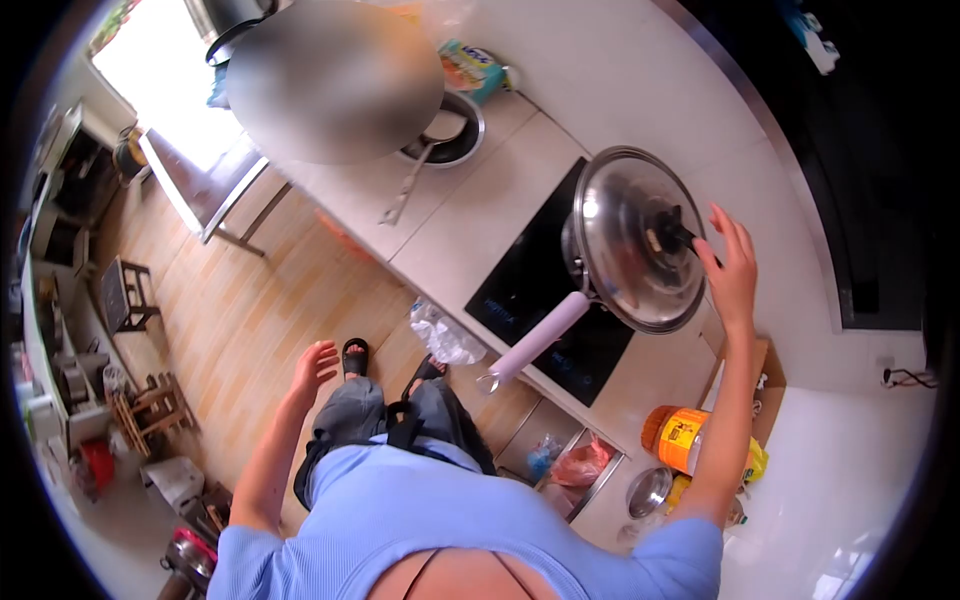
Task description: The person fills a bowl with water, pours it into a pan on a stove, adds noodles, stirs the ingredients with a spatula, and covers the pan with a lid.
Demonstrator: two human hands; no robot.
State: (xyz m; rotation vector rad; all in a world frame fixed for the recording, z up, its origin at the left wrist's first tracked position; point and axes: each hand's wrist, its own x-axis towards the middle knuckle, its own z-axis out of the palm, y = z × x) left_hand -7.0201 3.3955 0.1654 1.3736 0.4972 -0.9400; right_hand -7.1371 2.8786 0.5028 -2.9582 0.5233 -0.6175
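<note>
My right hand [733, 262] is beside the black knob [675, 230] of a round steel lid [640, 285]. Its thumb is close to the knob's end and the fingers stand apart; whether the thumb touches the knob, I cannot tell. The lid covers a pan with a lavender handle [540, 340], which points toward my body. Beneath the pan is a black induction cooktop [515, 285] set on the counter. My left hand [316, 366] hangs open over the floor, holding nothing, its fingers loosely stretched.
Farther along the counter [520, 175], a ladle [408, 185] leans in a dark bowl [468, 148] near a blue-green packet [472, 72]. An orange-labelled jar [678, 440] and a small steel bowl [650, 492] stand at right. Below, a drawer [600, 480] holding plastic bags is open.
</note>
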